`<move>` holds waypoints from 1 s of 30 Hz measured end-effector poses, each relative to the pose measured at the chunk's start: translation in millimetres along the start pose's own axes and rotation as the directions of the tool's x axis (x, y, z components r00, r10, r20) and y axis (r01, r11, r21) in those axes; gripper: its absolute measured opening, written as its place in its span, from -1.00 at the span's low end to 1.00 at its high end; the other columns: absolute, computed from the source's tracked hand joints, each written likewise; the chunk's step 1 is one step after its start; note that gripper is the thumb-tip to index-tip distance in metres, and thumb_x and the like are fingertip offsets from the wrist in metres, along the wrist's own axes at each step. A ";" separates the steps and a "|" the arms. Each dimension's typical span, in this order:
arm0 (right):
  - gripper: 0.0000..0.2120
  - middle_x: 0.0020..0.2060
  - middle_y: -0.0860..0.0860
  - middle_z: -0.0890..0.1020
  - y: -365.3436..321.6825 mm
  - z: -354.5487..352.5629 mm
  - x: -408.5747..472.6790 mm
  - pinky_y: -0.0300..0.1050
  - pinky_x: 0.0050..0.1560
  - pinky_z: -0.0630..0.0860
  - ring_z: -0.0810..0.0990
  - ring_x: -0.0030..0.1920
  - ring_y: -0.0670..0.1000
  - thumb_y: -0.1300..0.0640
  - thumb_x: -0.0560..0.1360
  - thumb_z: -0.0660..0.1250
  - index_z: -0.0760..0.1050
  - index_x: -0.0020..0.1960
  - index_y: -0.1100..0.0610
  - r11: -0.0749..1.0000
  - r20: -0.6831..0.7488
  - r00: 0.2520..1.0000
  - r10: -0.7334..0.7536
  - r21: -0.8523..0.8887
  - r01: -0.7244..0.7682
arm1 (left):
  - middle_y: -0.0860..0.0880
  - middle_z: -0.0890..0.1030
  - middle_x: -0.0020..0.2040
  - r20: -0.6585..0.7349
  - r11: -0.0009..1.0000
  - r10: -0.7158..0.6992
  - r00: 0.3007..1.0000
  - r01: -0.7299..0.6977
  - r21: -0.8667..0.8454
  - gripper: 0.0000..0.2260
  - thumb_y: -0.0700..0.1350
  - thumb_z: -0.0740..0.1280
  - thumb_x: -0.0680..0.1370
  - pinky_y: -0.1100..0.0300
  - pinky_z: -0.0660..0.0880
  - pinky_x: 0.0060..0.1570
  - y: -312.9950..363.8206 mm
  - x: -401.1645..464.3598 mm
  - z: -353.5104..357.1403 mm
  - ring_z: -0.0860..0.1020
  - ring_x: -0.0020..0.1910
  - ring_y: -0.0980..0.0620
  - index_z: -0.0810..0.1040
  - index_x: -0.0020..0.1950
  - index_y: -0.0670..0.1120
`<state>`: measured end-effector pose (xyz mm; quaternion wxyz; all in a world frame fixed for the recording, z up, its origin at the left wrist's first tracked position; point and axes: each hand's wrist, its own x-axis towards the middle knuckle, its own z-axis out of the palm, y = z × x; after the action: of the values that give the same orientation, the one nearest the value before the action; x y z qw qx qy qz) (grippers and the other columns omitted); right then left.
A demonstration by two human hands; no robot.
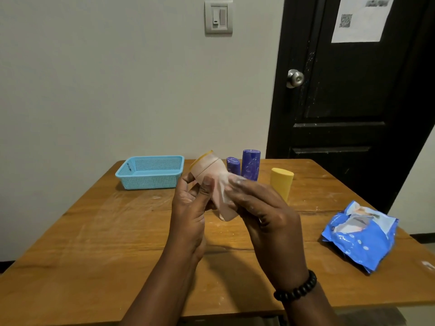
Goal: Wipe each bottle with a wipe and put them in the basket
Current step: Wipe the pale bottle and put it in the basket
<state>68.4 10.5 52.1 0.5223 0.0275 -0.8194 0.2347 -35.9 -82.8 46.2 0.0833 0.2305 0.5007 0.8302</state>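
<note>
My left hand (190, 208) grips a pale pink bottle (207, 169) with a yellow rim, tilted above the middle of the table. My right hand (261, 215) presses a thin white wipe (223, 191) against the bottle's side. The light blue basket (150, 171) sits at the far left of the table with nothing visible inside it. Behind my hands stand a small purple bottle (233, 165) and a taller purple bottle (251, 164). To their right a yellow bottle (281, 183) stands upright.
A blue pack of wipes (360, 234) lies at the right side of the wooden table (94, 243). A pale wall and a black door (348, 90) stand behind the table's far edge.
</note>
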 end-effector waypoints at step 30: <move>-0.80 0.03 -0.07 0.66 -4.7 1.5 -7.2 -0.28 0.04 0.58 0.60 0.08 -0.18 0.23 0.42 0.39 0.65 0.03 0.10 0.981 0.006 0.988 0.157 0.112 -0.157 | -0.23 0.66 0.11 0.211 0.886 -0.153 0.965 0.229 -0.404 -0.17 0.12 0.67 0.13 0.06 0.62 0.01 4.5 -6.9 -5.2 0.66 0.11 -0.11 0.51 0.28 -0.21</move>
<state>71.8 4.2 47.0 0.5008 -0.0080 -0.8038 0.3209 -31.9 -91.7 46.0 0.2562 0.2275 0.3192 0.8836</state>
